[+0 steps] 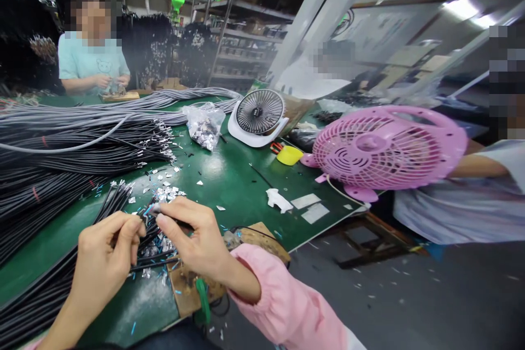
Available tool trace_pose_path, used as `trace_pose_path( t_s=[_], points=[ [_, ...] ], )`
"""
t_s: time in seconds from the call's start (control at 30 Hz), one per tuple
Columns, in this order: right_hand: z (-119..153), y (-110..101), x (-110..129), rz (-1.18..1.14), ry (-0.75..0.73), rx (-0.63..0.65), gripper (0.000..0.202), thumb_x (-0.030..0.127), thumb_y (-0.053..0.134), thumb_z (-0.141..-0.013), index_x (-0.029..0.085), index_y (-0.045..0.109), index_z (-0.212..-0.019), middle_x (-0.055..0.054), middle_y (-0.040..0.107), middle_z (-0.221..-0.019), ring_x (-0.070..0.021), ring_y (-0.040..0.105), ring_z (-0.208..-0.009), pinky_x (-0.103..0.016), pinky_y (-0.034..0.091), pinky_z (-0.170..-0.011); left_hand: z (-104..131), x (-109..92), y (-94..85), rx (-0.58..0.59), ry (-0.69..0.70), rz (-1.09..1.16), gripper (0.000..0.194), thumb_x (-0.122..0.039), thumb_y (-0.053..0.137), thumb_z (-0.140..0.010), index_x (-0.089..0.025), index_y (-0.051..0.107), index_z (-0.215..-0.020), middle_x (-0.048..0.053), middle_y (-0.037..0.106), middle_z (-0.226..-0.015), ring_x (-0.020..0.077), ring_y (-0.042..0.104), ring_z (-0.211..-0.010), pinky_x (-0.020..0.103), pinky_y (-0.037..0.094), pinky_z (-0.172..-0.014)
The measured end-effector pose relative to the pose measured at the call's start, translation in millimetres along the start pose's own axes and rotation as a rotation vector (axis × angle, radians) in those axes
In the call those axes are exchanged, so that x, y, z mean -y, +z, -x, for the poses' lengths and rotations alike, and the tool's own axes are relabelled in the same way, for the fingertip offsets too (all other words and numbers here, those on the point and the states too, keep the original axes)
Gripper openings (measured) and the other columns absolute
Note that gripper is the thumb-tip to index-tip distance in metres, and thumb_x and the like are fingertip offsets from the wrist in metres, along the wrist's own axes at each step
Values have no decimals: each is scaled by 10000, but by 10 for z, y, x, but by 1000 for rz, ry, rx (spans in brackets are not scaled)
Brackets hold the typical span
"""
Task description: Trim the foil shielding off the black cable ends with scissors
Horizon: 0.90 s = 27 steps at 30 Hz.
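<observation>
My left hand (109,251) is closed in a pinch around the end of a black cable (142,215), above the green table. Just to its right, the thumb and forefinger of my right hand (199,238) are pressed together at the thin blue and pale wires (148,210) that come out of that end. Exactly what the right fingertips grip is too small to make out. Loose black cables (53,279) run under and beside my left forearm. Silvery foil scraps (168,192) and bits of blue wire lie behind and below my fingers.
A wooden board (180,287) with a green-handled tool (203,298) sits at the near edge. Bundled black cables (82,147) and grey cables (172,97) fill the left. Behind are a plastic bag (205,124), white fan (257,115) and pink fan (381,145). Co-workers sit around.
</observation>
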State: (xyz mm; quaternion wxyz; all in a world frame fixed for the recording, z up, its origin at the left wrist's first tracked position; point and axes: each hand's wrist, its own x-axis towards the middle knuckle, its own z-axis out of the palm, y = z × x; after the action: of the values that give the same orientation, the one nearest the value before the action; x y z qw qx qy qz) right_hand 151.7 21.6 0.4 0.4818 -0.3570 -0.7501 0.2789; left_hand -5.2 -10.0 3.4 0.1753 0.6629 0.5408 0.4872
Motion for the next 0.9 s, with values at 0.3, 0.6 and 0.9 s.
trace_pose_path(
  t_s=[0.3,0.6,0.9],
  points=[
    [-7,-21,-107,-129,54,24,203,351,619,-869,180,671,-772,10,588,-679,-119,517,-595,-232,410,-548,-55,-21,-29,195,-342,334,419,-548,628,-751,-186,601,-539,-47,448,-360,68,350,-280,176,248,-289],
    [-77,-29,-104,-274,99,40,206,274,626,-821,185,562,-646,23,491,-631,-114,451,-601,-252,380,-589,-24,46,18,53,-117,76,152,-354,683,-711,-228,754,-662,1,696,-597,129,610,-519,185,479,-491],
    [-87,26,-53,-559,399,136,324,420,626,-811,203,472,-625,63,390,-558,-89,361,-523,-229,310,-500,-173,-58,-43,135,-404,339,190,-360,710,-546,-188,683,-470,-26,510,-375,71,421,-340,160,323,-340]
  ],
)
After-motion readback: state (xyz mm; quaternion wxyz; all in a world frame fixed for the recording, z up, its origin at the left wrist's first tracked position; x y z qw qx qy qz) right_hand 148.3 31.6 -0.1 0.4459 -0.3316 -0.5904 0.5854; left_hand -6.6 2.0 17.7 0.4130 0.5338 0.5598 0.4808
